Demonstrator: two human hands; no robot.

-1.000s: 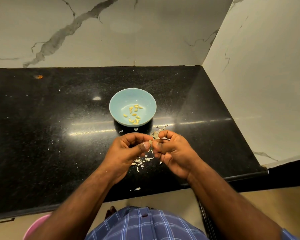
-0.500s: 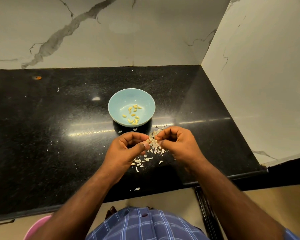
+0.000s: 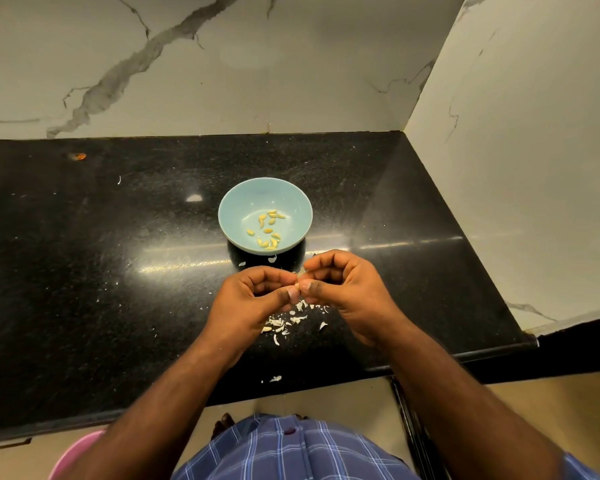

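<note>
This is looking like a home kitchen. A black counter (image 3: 101, 271) is meeting marble walls (image 3: 291, 64), a bowl (image 3: 243, 202) sitting on it.

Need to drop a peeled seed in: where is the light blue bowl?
In the head view the light blue bowl stands centrally on the black countertop, just beyond the left hand and right hand; white husk scraps lie nearer the person.

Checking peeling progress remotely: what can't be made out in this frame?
Head view only.
The pinched piece: nearly all covered by fingertips of left hand and right hand; kind unclear.
Pink object: cut off by bottom edge, behind left forearm.
Orange speck on countertop: too small to identify.
</note>
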